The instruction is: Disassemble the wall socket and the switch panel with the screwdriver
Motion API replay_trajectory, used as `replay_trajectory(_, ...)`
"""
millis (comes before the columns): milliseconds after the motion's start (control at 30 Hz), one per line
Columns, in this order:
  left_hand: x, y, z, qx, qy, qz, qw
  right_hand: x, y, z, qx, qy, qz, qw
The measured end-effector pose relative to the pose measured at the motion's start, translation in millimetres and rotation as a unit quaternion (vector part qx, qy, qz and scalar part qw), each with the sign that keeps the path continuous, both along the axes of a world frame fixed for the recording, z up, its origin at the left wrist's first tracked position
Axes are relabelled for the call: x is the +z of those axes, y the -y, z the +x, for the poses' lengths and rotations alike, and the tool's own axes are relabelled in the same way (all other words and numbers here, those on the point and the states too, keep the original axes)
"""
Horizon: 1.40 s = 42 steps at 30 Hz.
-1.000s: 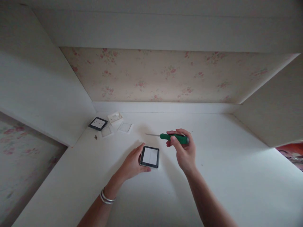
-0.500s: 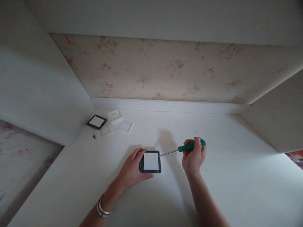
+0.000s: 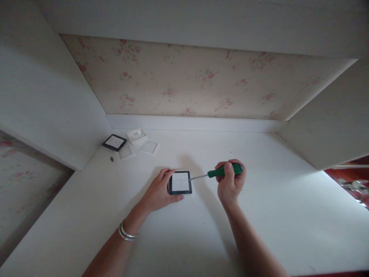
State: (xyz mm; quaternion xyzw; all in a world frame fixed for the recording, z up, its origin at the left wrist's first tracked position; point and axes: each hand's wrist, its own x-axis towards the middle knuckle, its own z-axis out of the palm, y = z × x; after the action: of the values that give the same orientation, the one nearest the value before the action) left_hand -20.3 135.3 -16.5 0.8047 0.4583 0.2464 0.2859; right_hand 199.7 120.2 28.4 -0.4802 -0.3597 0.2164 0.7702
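My left hand point(image 3: 160, 191) grips a wall switch point(image 3: 180, 182) by its left side, thumb at the near edge and fingers at the far edge. The switch has a white two-part face inside a dark square frame. A screwdriver point(image 3: 225, 170) with a green handle lies in my right hand point(image 3: 231, 184), fingers wrapped round the handle and thumb along it. Its metal shaft points left, and the tip meets the right side of the dark frame.
At the back left of the white surface point(image 3: 173, 238) lie a dark-framed socket point(image 3: 114, 142), a white back box point(image 3: 136, 134), two white frames point(image 3: 150, 147) point(image 3: 125, 152) and small screws point(image 3: 112, 159). White panels stand left and right; flowered wallpaper point(image 3: 178, 80) covers the back.
The screwdriver tip has shifted from near the frame's upper right corner to lower on its right side. The view has moved slightly; both hands keep their holds.
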Motion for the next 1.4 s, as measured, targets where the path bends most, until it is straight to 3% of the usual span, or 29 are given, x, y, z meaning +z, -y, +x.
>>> replay_trajectory(233,1.2,6,3,0.026,0.005,0.016,1.000,-1.8,18,-3,0.011,-0.023,0.005,1.000)
replay_trajectory(1033,-1.8,0,8,-0.004,0.026,0.085,0.996,-44.5,-1,13,-0.003,-0.111,-0.071,0.991)
replay_trajectory(1200,-4.3,0,8,-0.001,0.024,0.076,0.997,-39.2,2,10,-0.008,-0.090,-0.059,0.994)
replay_trajectory(1400,-1.4,3,8,0.004,0.017,0.069,0.997,-22.5,18,-4,-0.017,0.011,0.026,0.999)
